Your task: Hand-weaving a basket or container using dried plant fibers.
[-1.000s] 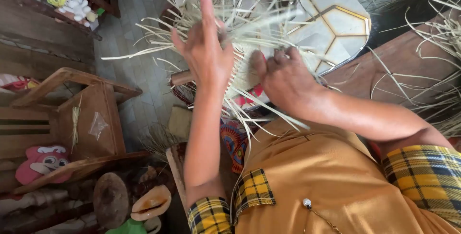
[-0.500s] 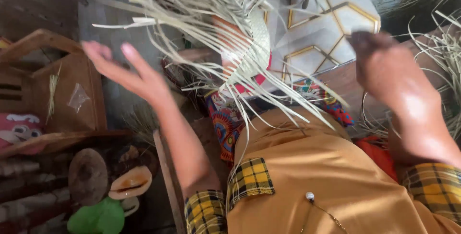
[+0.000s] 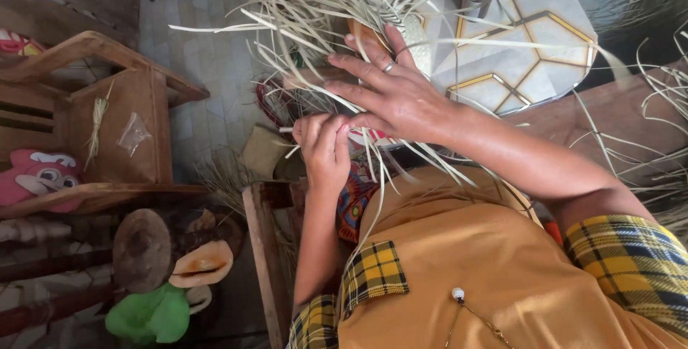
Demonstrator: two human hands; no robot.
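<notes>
In the head view, a half-woven piece of pale straw [image 3: 337, 26] was seen at twelve o'clock, its loose strips fanning outward over a patterned table [image 3: 545, 48]. The right hand [image 3: 401, 94] was laid flat on the weave with fingers spread wide. At seven o'clock from it, the left hand [image 3: 324, 150] was closed narrowly, pinching a strip. For this step, the weave would best be pressed firmly while each strip is drawn snug.

Straw strips [image 3: 315, 12]: we see dry, matt, pale fibre.
Chair [image 3: 115, 120], nine o'clock: worn matt wood.
Table top [image 3: 530, 41], one o'clock: smooth, glossy.
Ring [image 3: 388, 67]: shiny metal.
</notes>
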